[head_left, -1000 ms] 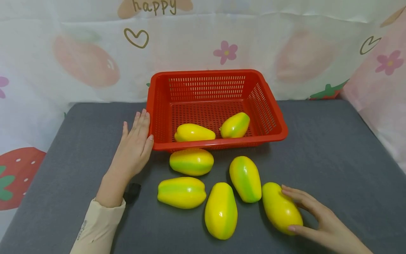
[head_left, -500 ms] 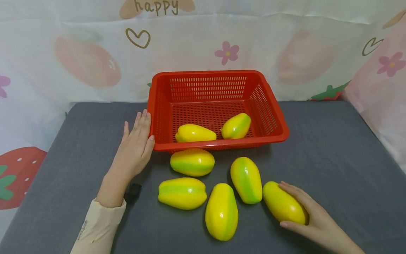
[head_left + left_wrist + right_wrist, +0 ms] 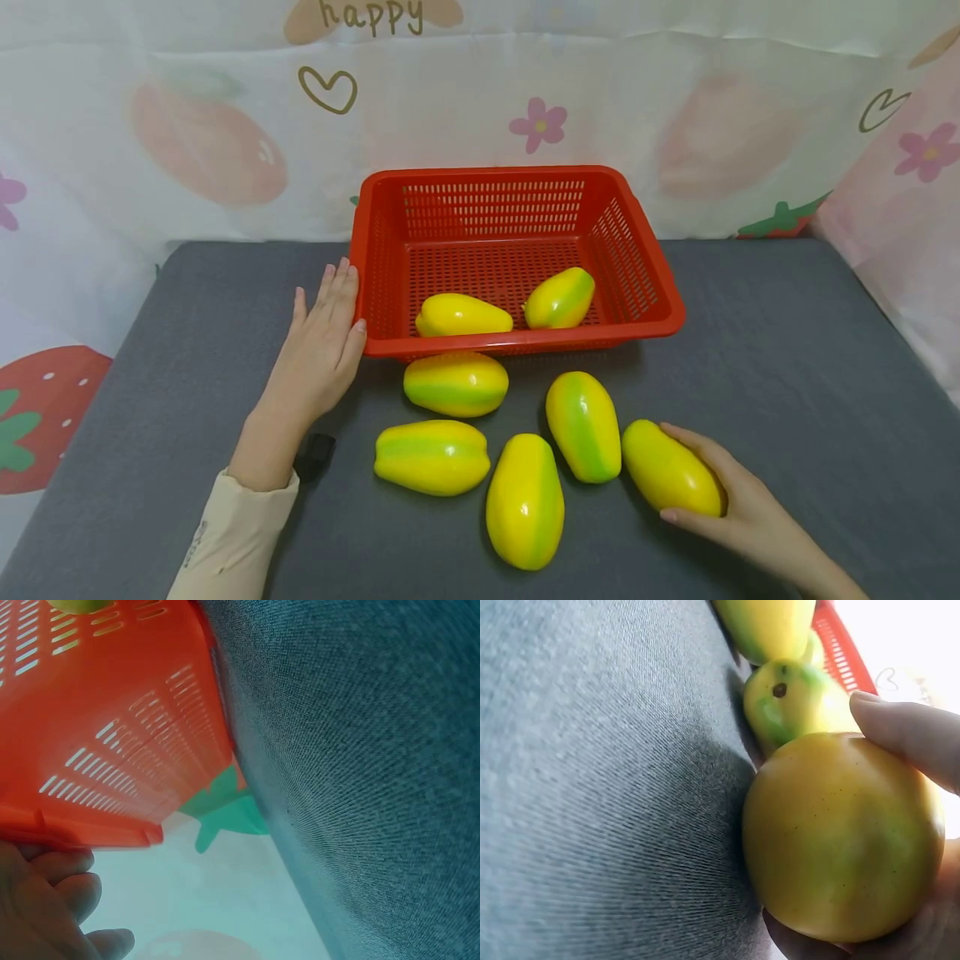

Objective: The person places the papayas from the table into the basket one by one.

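My right hand [image 3: 742, 500] grips a yellow papaya [image 3: 667, 471] at the right front, thumb on the near side and fingers over the far side. The right wrist view has this papaya [image 3: 844, 836] large, low over the cloth. Straight fingers of my left hand [image 3: 315, 350] rest along the left rim of a red plastic basket [image 3: 517, 340]; in the left wrist view they lie at the basket's rim [image 3: 82, 838]. Inside the basket are two papayas, one on the left [image 3: 463, 316] and one on the right [image 3: 559, 298].
Several more papayas lie on the grey cloth [image 3: 787, 358] before the basket: one by its front wall [image 3: 456, 385], one nearer on the left [image 3: 432, 457], one upright in view [image 3: 525, 502], one beside the gripped papaya [image 3: 583, 427]. A black object [image 3: 315, 457] sits near my left wrist.
My right hand has closed in around the papaya, which has turned and shifted slightly away from me. My left hand and the basket keep their places.
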Action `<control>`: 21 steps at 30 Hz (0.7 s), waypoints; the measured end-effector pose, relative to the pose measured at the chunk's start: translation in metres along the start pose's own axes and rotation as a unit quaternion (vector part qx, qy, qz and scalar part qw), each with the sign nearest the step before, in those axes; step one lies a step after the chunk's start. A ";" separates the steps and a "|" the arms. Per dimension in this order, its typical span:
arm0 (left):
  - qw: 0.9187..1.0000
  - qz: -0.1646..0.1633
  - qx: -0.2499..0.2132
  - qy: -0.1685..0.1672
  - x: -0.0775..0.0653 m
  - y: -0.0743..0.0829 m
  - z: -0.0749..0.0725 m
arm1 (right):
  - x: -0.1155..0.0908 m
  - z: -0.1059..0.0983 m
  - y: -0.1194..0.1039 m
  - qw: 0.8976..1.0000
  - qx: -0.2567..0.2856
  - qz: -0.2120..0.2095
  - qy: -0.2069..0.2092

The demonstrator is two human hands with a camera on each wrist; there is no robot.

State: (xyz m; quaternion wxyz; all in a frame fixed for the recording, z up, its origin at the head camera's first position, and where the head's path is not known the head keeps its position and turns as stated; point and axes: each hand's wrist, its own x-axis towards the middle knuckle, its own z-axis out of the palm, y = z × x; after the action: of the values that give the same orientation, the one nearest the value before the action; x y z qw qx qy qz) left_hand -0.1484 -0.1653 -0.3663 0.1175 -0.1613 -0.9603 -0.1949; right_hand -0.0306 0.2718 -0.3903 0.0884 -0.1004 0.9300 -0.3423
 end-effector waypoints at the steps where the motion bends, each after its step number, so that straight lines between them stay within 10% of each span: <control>1: 1.000 0.000 0.000 0.000 0.000 0.000 0.000 | 0.001 0.000 0.000 1.000 0.003 0.001 -0.002; 21: 1.000 -0.007 0.002 -0.007 0.000 0.003 -0.002 | 0.022 -0.008 0.003 1.000 0.011 -0.006 0.009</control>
State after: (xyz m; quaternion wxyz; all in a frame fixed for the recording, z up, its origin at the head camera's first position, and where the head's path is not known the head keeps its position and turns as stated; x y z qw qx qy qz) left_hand -0.1468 -0.1640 -0.3636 0.1093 -0.1557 -0.9627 -0.1925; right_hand -0.0537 0.2738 -0.3887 0.0790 -0.1015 0.9263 -0.3542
